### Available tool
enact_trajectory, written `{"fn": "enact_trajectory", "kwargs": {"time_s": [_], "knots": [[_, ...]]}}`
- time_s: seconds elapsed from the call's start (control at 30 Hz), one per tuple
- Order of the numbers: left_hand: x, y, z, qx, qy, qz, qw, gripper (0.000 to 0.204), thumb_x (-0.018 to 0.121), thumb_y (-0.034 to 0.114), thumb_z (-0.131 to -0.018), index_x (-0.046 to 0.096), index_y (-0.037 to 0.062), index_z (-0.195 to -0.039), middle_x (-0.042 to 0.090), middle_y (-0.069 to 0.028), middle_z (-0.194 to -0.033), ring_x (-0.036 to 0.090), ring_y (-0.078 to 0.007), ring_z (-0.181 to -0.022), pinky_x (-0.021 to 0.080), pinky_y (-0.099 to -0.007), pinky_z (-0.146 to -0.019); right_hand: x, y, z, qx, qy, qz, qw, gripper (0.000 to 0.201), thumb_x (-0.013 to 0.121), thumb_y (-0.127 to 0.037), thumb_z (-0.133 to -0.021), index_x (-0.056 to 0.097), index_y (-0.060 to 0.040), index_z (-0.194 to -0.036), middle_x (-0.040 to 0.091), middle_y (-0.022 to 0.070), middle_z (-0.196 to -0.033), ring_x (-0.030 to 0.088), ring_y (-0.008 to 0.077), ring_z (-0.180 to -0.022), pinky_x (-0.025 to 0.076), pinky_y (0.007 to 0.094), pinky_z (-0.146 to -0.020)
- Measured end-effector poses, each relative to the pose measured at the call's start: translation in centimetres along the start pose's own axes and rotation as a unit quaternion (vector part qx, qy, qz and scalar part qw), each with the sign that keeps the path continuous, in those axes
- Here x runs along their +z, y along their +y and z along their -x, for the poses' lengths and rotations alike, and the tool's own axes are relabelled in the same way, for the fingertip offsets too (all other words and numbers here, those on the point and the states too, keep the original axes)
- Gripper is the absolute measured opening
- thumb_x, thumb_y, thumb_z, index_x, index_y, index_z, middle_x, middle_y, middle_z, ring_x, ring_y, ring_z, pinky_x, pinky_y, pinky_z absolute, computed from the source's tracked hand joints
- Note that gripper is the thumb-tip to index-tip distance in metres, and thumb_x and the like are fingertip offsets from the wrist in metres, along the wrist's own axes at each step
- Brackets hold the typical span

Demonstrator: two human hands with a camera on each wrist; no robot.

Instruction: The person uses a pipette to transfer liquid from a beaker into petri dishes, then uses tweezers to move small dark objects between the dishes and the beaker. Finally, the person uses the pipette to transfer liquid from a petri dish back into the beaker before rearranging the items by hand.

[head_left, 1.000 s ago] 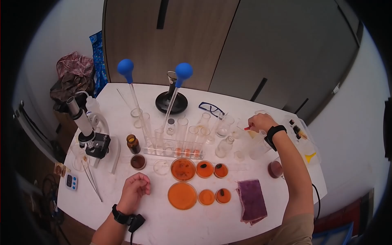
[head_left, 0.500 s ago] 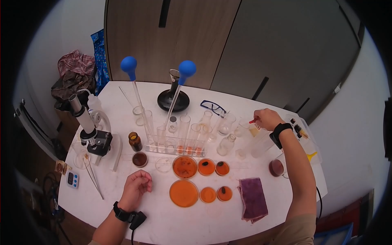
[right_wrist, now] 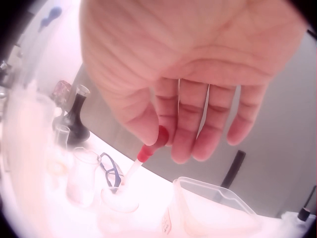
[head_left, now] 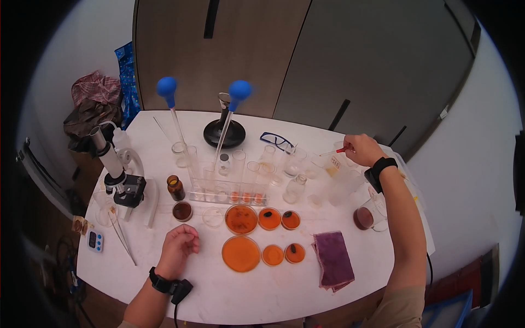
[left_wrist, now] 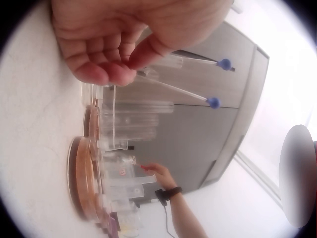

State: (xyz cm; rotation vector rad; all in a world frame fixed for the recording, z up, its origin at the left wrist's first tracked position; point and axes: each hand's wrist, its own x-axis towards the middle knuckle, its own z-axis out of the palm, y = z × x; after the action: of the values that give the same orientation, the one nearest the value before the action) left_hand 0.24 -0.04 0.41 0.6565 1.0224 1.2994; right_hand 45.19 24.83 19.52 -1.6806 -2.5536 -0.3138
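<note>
My right hand [head_left: 362,151] pinches the red rubber bulb of a dropper [right_wrist: 159,137] between thumb and forefinger; its other fingers hang loose. The glass tube slants down to the left, overlapping a clear beaker [right_wrist: 119,199] in the right wrist view. Close under this hand stand a labelled clear container [head_left: 332,165] and hazy clear vessels. Over the front left of the table, my left hand [head_left: 179,249] is loosely curled and holds nothing. An orange-filled petri dish [head_left: 240,254] lies to its right, and a small dish of dark brown stuff [head_left: 182,211] beyond it.
A clear rack [head_left: 227,195] of test tubes stands mid-table, with two blue-bulbed pipettes [head_left: 239,93] rising behind. At the left are a microscope [head_left: 127,188] and a blue-and-white timer [head_left: 95,240]. A purple cloth [head_left: 333,259] and a beaker of dark red liquid [head_left: 363,218] lie rightward.
My right hand has risen and shifted slightly right with the dropper, whose glass tube now shows above the vessels. My left hand has hardly moved; the head view has shifted a little.
</note>
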Motion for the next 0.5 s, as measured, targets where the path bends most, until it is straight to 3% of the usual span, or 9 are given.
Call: {"fn": "enact_trajectory", "kwargs": {"time_s": [0.37, 0.5], "knots": [[-0.3, 0.0, 0.1, 0.004, -0.022, 0.001, 1.000, 0.010, 0.049, 0.006, -0.091, 0.059, 0.0055, -0.090, 0.060, -0.0028, -0.078, 0.057, -0.0118, -0.069, 0.048, -0.0261, -0.066, -4.2, 1.3, 6.9, 0.020, 0.143, -0.118, 0.982, 0.017, 0.064, -0.014, -0.084, 0.064, -0.0008, -0.093, 0.071, 0.0130, -0.083, 0.069, 0.0279, -0.079, 0.053, 0.0372, -0.074], [-0.2, 0.1, 0.1, 0.008, -0.016, -0.021, 1.000, 0.009, 0.049, 0.010, -0.090, 0.058, 0.0069, -0.090, 0.058, -0.0014, -0.079, 0.055, -0.0109, -0.069, 0.046, -0.0254, -0.065, -5.4, -0.4, 12.0, 0.040, 0.243, -0.218, 0.944, 0.015, 0.064, -0.010, -0.087, 0.062, 0.0016, -0.096, 0.069, 0.0101, -0.081, 0.066, 0.0182, -0.076, 0.052, 0.0293, -0.070]]}}
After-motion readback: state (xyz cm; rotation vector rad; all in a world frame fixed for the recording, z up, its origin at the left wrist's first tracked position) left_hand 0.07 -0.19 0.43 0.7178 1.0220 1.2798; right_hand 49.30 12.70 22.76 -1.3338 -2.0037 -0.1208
